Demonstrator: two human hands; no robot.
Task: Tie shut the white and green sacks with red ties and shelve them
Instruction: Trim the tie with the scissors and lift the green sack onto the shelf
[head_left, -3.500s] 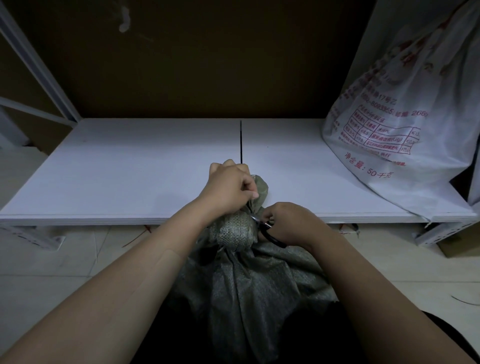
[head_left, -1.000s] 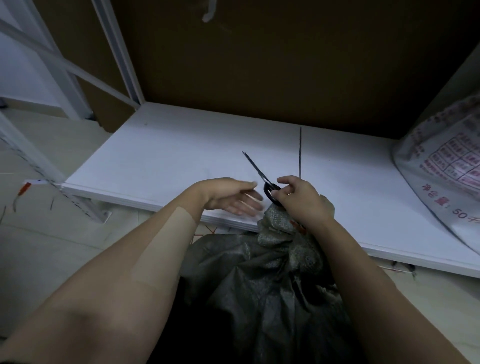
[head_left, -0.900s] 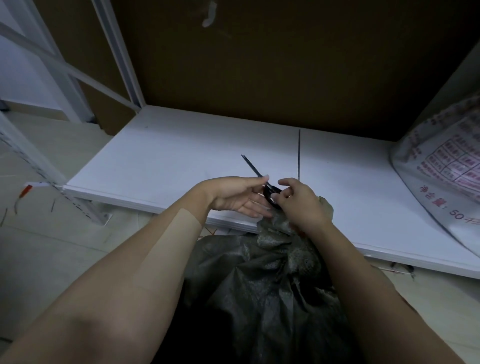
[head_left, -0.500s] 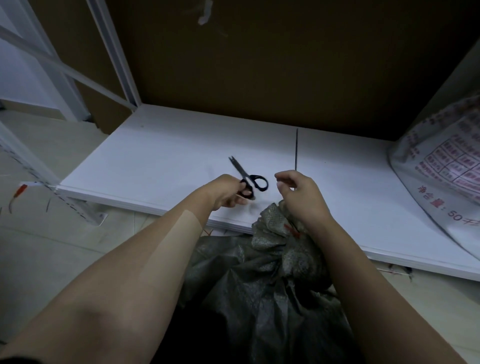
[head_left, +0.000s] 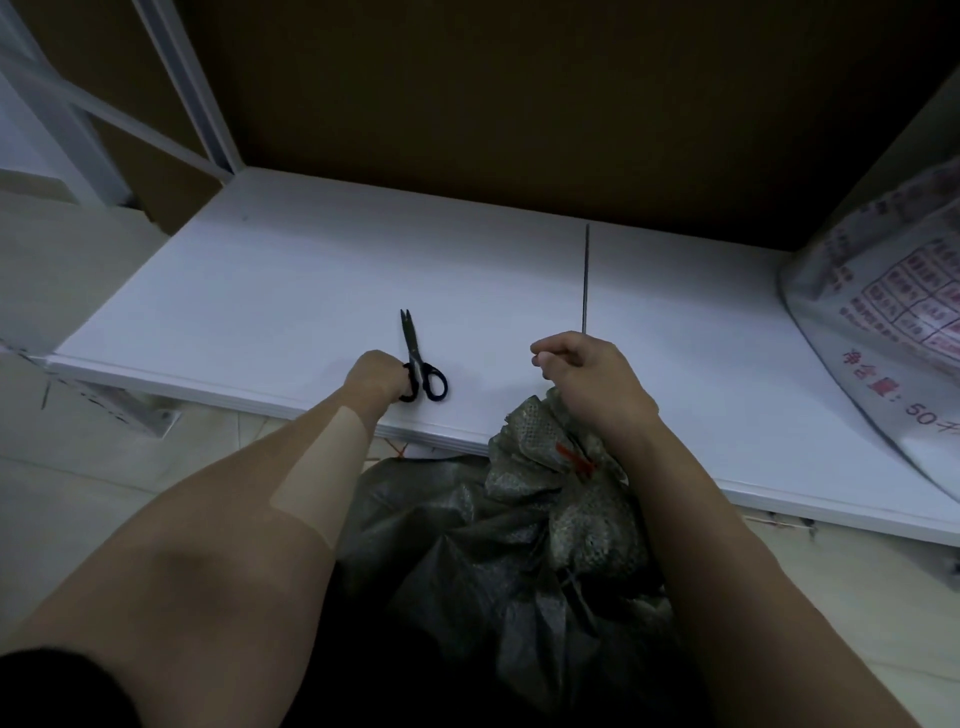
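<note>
Bare forearms, pale tape strip across the left forearm, black short sleeve

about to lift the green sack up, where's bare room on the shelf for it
Widest bare patch: the shelf left of and behind the scissors, to the back wall. Another lies between the centre seam and the white sack. Crowded: front middle, with scissors and green sack.

We see a low white shelf of two boards meeting at a dark seam. Black scissors lie near its front edge, blades together and pointing back, and a white sack with red print rests on its right end
</note>
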